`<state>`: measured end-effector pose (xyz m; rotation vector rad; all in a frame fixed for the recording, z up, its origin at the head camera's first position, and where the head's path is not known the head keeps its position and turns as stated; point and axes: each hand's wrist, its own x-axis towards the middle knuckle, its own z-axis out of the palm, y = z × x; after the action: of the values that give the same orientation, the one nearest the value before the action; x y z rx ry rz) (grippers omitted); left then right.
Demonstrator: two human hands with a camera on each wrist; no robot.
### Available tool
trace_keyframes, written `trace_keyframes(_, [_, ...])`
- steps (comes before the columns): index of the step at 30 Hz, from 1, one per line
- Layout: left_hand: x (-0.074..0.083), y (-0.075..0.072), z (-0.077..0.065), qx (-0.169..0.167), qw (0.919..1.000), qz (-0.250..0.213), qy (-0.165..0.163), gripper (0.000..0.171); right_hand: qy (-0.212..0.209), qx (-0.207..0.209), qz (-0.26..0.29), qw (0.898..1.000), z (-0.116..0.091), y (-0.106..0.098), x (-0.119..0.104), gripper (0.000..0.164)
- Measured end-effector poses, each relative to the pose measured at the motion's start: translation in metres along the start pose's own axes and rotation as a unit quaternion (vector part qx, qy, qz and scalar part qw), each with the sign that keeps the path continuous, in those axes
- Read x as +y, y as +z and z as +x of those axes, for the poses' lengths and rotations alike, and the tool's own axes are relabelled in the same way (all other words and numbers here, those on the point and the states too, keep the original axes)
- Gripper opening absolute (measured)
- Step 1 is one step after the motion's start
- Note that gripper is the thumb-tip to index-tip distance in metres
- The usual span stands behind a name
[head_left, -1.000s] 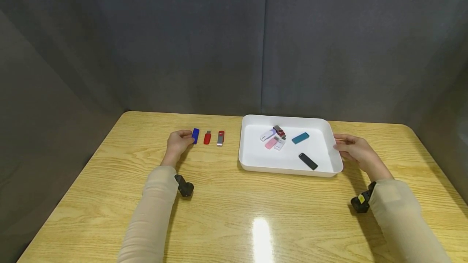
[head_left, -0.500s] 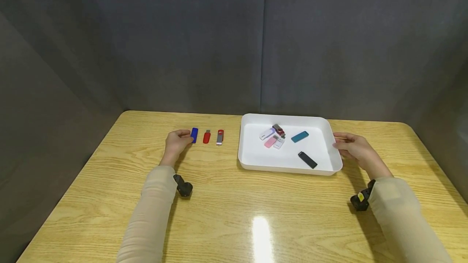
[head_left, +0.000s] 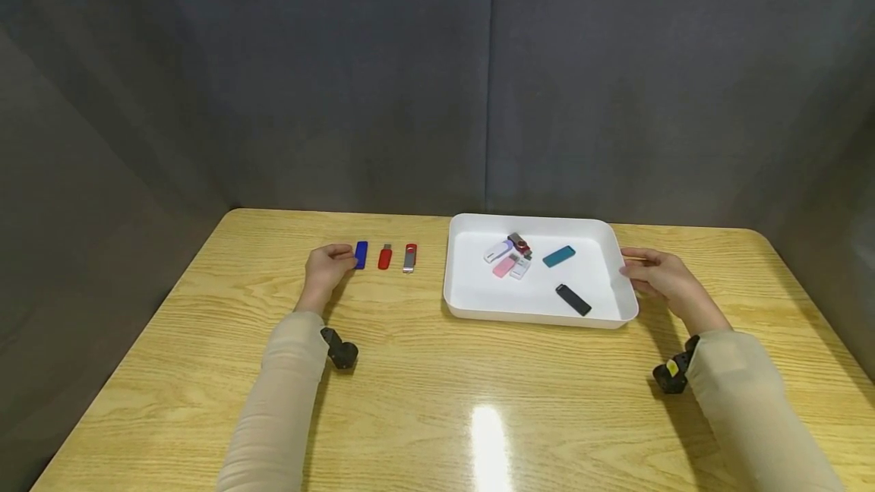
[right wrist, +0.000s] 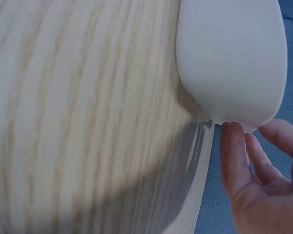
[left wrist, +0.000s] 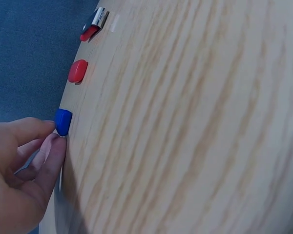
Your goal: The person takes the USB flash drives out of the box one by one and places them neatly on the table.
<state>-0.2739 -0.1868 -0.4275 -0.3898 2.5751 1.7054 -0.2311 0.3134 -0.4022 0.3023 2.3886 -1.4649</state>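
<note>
At the left of the table my left hand (head_left: 326, 267) pinches the side of a blue USB stick (head_left: 361, 255) between thumb and fingertips; in the left wrist view the stick (left wrist: 63, 122) stands just beyond the fingertips. To its right lie a red USB stick (head_left: 385, 257) and a red-and-silver swivel USB stick (head_left: 409, 258), in a row with it. My right hand (head_left: 661, 277) rests loosely extended fingers against the outer right wall of a white tray (head_left: 533, 317). In the right wrist view those fingertips meet the tray's end wall (right wrist: 229, 63).
Inside the tray lie a teal USB stick (head_left: 559, 256), a black one (head_left: 573, 300), and a cluster with a pink one (head_left: 504, 266), a white-and-purple one (head_left: 498, 250) and a dark red swivel one (head_left: 521, 245). A dark curtain (head_left: 355, 97) hangs behind the table's back edge.
The blue USB stick has shifted slightly left with my left hand, widening its gap to the red one, and stands straighter. My right hand stays at the tray.
</note>
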Motion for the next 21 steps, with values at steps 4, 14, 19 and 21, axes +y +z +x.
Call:
trace_keyframes(4, [-0.001,-0.001,0.001,0.009,0.9996,-0.028,0.003,0.036,-0.002,-0.002,0.003,1.000,0.001,0.000,0.000,0.064])
trace_keyframes(14, [0.021,0.011,-0.004,-0.001,0.9965,-0.075,0.037,0.037,-0.001,0.005,-0.013,1.000,0.001,0.001,-0.002,0.062])
trace_keyframes(19, [0.039,0.026,-0.009,-0.022,0.9948,-0.086,0.050,0.037,-0.016,0.010,-0.001,1.000,0.000,0.000,-0.004,0.062])
trace_keyframes(21, [0.046,0.033,-0.012,-0.030,0.9946,-0.083,0.055,0.036,-0.020,0.010,0.004,1.000,0.000,0.000,-0.004,0.062])
